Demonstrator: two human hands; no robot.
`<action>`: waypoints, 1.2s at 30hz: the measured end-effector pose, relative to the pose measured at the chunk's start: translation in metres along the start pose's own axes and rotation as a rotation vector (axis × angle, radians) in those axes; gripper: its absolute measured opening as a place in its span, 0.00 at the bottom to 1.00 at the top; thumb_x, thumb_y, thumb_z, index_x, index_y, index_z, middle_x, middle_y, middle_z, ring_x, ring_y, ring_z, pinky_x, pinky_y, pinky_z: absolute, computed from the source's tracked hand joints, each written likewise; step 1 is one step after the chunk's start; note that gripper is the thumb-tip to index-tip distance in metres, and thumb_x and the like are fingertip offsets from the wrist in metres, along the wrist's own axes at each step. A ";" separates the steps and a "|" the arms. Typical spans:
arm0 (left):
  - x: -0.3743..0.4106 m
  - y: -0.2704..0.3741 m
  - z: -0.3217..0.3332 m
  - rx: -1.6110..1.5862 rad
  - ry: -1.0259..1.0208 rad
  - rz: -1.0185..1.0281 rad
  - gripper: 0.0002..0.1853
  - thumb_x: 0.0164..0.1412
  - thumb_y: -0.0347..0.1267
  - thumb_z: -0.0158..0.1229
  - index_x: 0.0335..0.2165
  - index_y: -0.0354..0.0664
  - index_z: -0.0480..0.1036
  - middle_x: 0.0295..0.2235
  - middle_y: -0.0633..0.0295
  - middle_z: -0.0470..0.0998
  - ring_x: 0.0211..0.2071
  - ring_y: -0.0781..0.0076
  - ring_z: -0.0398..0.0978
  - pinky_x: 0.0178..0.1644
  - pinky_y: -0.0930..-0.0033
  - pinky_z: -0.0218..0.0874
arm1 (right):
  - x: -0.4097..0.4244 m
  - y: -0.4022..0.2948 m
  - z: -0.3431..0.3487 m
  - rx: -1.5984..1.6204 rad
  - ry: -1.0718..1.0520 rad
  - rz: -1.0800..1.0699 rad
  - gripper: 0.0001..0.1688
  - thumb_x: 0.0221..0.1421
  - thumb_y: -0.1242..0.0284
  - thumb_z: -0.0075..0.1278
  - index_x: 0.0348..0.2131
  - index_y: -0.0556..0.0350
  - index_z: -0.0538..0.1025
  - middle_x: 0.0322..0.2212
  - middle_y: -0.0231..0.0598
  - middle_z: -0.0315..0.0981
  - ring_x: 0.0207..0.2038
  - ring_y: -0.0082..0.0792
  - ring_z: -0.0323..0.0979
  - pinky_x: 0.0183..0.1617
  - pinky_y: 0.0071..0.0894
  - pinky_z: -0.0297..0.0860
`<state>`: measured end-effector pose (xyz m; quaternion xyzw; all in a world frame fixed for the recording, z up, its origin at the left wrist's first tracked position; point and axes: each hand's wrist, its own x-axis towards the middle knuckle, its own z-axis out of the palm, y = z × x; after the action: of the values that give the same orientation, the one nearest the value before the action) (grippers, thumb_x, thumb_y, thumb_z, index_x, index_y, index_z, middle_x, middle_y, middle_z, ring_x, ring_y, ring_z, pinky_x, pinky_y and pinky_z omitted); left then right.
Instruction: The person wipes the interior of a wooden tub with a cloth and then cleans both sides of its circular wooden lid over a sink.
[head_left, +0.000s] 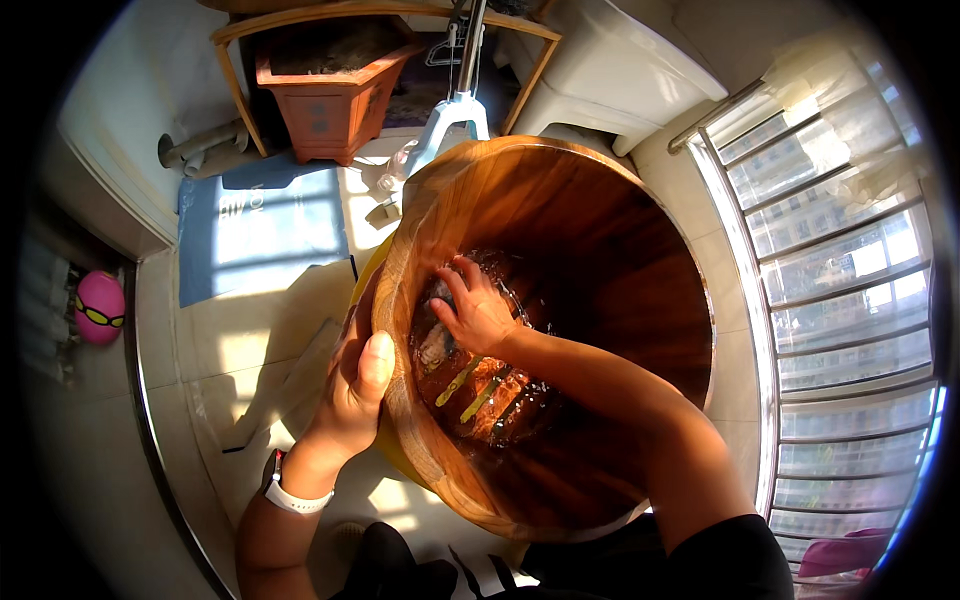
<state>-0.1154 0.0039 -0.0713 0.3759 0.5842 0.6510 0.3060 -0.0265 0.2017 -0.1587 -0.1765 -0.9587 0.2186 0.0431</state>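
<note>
A large wooden tub (600, 225) is tilted in front of me, with water pooled low inside it. My left hand (358, 390) grips the tub's left rim, thumb on the edge and fingers around the outside. Inside, my right hand (476, 307) reaches to the water with its fingers spread. Beside and partly under it lies a wet greyish cloth-like thing (435, 346); whether the fingers touch it I cannot tell. Two yellow-green strips (480, 401) show at the bottom of the tub, near the right wrist.
Behind the tub are a reddish planter (322, 112) with soil, a metal pole (472, 52) on a pale forked base, and a white basin-like fixture (622, 67). A blue sheet (262, 232) lies on the tiles. A pink ball (100, 307) is at left, a barred window (832, 262) at right.
</note>
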 end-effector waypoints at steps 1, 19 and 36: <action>0.000 0.002 0.000 0.001 0.006 -0.010 0.31 0.62 0.44 0.32 0.56 0.32 0.50 0.55 0.48 0.57 0.57 0.57 0.53 0.60 0.64 0.42 | -0.010 -0.001 0.006 -0.039 -0.128 -0.043 0.31 0.55 0.59 0.43 0.54 0.52 0.57 0.54 0.56 0.46 0.55 0.59 0.50 0.53 0.55 0.54; -0.004 0.000 0.004 -0.215 -0.084 -0.321 0.42 0.58 0.57 0.37 0.58 0.36 0.45 0.55 0.55 0.55 0.56 0.65 0.53 0.58 0.64 0.45 | -0.001 0.049 -0.001 0.773 -0.167 0.562 0.17 0.47 0.71 0.51 0.38 0.61 0.69 0.26 0.48 0.74 0.27 0.41 0.72 0.32 0.36 0.68; -0.086 0.258 0.061 0.234 0.244 -0.926 0.34 0.52 0.37 0.59 0.53 0.34 0.55 0.46 0.43 0.63 0.47 0.55 0.66 0.47 0.62 0.62 | -0.090 -0.105 -0.288 2.226 0.336 1.359 0.13 0.54 0.66 0.41 0.29 0.59 0.67 0.28 0.45 0.64 0.33 0.49 0.67 0.42 0.57 0.68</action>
<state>-0.0079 -0.0691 0.1756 0.0295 0.7907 0.4160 0.4483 0.0706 0.1978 0.1458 -0.5158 0.0299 0.8402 0.1646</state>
